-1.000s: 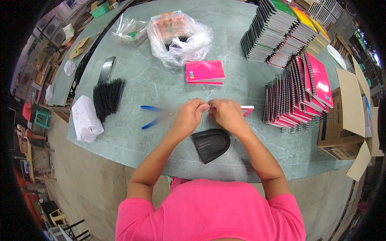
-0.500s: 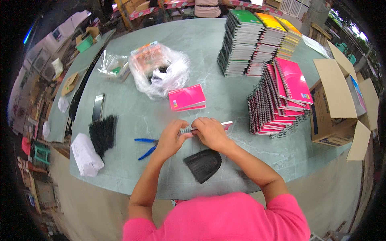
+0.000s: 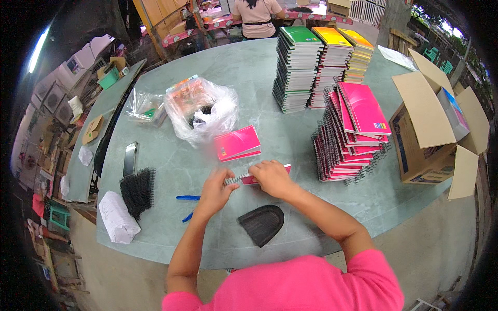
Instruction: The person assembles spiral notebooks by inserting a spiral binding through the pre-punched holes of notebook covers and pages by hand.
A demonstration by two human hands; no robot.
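My left hand (image 3: pixel 215 189) is closed on one end of a wire spiral coil (image 3: pixel 236 180), fingers pinched together. The coil runs along the edge of a small pink notebook (image 3: pixel 250 180), which my right hand (image 3: pixel 273 177) grips from above. Just beyond my hands lie small pink notebooks (image 3: pixel 237 143), one upon another. Blue-handled pliers (image 3: pixel 188 197) rest left of my left wrist, partly behind the forearm. Between my forearms a black, round-ended flat piece (image 3: pixel 262 225) lies on the table.
Tall stacks of spiral notebooks, green-covered (image 3: pixel 298 67) and pink-covered (image 3: pixel 353 140), stand at the right. An open cardboard box (image 3: pixel 423 147) is beside them. Black coils (image 3: pixel 137 192), a white wrapped bundle (image 3: pixel 118 217), a phone (image 3: pixel 130 159) and a plastic bag (image 3: pixel 207 124) occupy the left. Someone (image 3: pixel 258 18) sits far off.
My left hand has shifted slightly left of the notebook, exposing more of the coil between my hands. The view has tilted up, so the table things sit lower.
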